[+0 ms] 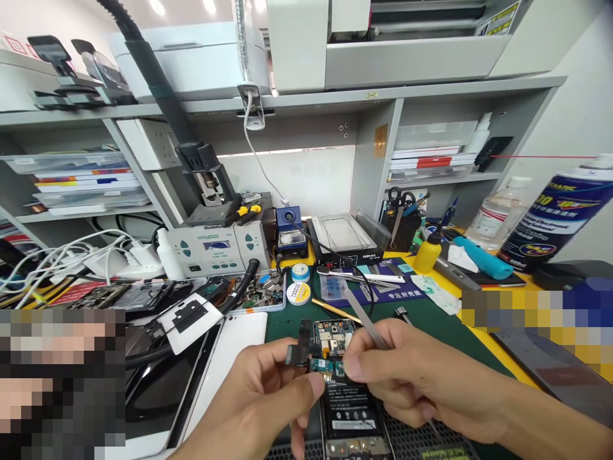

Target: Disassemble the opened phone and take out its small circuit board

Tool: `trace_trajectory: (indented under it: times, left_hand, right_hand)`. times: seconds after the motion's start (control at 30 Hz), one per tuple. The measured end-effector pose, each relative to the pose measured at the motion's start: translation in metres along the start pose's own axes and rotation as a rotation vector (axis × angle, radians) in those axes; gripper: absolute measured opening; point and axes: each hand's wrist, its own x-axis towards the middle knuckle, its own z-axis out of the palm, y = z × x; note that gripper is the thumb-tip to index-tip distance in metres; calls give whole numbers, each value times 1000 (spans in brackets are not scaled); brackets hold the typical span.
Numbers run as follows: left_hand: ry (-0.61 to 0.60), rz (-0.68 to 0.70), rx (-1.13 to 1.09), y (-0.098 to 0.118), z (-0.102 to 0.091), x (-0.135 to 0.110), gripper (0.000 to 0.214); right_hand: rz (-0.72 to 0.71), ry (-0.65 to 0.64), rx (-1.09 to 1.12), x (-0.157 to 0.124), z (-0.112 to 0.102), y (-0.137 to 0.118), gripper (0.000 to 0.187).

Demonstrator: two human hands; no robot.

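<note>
An opened phone [352, 415] lies in front of me, with its black battery and the circuit board at its top end exposed. Just over it, my left hand [272, 396] is closed on a small green circuit board [322, 366] with a black flex piece [302, 342] standing up at its left. My right hand [407, 374] grips a flat metal pry tool [360, 308], which points up and to the left. The right thumb and fingertip also meet at the small board's right end; whether they pinch it I cannot tell.
A green mat [282, 326] lies under the work. Left of it are a white tablet [244, 332] and a tray of parts [258, 291]. Behind stand a hot-air station [218, 249] and a heating plate [345, 239]. A spray can [560, 217] stands at right.
</note>
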Motion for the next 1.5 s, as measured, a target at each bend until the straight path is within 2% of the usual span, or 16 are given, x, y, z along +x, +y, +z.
trace_trajectory:
  times: [0.23,0.53,1.1,1.5]
  left_hand:
    - [26,14,2,-5,-7,3,37]
    - [118,11,-149,-6,-8,6,29]
    - [72,-15,-340,-5,-9,7,13]
    - [32,-13,-352,-2,-6,6,22]
  right_hand:
    - [-32,60,-37,3,1,-1,19]
    - [2,87,-23,2,-1,-2,24]
    - [35,15,117,5,-5,-2,33]
    - [25,-11,131,5,-6,-1,34]
